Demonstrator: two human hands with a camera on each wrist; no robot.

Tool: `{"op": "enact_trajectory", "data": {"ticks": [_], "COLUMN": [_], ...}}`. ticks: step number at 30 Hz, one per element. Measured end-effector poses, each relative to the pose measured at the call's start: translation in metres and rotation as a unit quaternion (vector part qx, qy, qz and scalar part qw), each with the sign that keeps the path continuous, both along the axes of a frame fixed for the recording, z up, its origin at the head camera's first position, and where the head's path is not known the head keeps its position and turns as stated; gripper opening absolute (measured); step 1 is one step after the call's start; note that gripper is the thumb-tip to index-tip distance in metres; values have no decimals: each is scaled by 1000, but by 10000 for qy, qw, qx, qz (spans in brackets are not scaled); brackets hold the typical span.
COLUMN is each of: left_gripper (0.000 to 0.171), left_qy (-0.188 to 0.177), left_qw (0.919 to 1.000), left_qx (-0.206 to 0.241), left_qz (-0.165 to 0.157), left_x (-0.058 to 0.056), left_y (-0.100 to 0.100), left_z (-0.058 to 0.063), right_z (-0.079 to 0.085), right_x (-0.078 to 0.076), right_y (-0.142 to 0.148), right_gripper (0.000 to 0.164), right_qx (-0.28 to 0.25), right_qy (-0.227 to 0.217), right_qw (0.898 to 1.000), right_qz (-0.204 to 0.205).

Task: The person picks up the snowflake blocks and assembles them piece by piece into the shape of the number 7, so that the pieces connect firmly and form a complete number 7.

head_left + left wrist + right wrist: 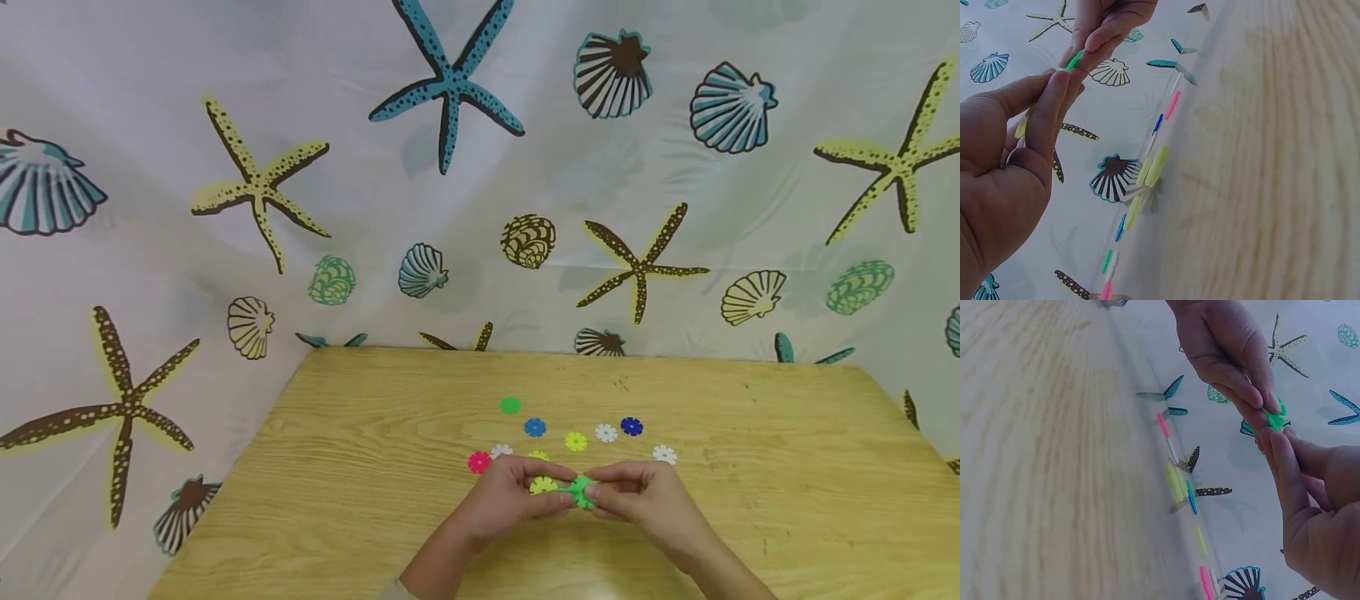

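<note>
Both hands meet over the near part of the table, in the head view. My right hand (652,504) pinches a bright green notched interlocking disc (583,492) between thumb and fingers. My left hand (501,500) pinches a green piece seen edge-on, right beside that disc. A yellow notched disc (543,485) shows between the left thumb and fingers; the left wrist view also has this yellow disc (1021,127) raised off the table behind the fingers. Fingertips hide how the pieces join. From the right wrist, the green disc (1275,419) sits between both hands' fingertips.
Several flat discs lie beyond the hands on the wooden table (360,467): pink (480,462), green (511,406), blue (535,427), yellow (575,442), dark blue (632,427) and white (664,455). A curtain (360,208) with starfish and shells hangs behind.
</note>
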State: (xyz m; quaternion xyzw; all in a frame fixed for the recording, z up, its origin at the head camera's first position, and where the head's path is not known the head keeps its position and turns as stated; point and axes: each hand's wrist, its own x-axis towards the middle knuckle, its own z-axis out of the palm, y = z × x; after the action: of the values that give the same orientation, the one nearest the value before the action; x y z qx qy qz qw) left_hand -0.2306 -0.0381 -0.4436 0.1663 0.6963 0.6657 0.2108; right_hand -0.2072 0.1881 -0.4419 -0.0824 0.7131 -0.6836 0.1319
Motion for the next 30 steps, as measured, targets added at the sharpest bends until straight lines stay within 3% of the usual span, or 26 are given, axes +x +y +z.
{"op": "enact_trajectory", "data": {"ticks": [6,9,16,30], "left_gripper": [26,28,33,31], "left_qy": [103,-20,-345,-359], "left_qw": [9998,9999,9993,9989], "left_qx": [-182,-163,-138,-251], "left_qz": [-10,-7,30,163], "left_x": [2,1,-5,-13], "left_y": [-3,-5,-11,-33], "left_z": [1,0,-2,2], "right_z": [-4,-6,-8,-18], "right_x": [1,1,2,-7], "right_y": [-7,-9,-10,-12], "right_gripper": [42,39,44,55], "right_qx": [127,119,277,522], "right_qy": [53,82,303,374], "right_qw": [9999,9999,9992,9977], "right_qz": [33,-30,18,237]}}
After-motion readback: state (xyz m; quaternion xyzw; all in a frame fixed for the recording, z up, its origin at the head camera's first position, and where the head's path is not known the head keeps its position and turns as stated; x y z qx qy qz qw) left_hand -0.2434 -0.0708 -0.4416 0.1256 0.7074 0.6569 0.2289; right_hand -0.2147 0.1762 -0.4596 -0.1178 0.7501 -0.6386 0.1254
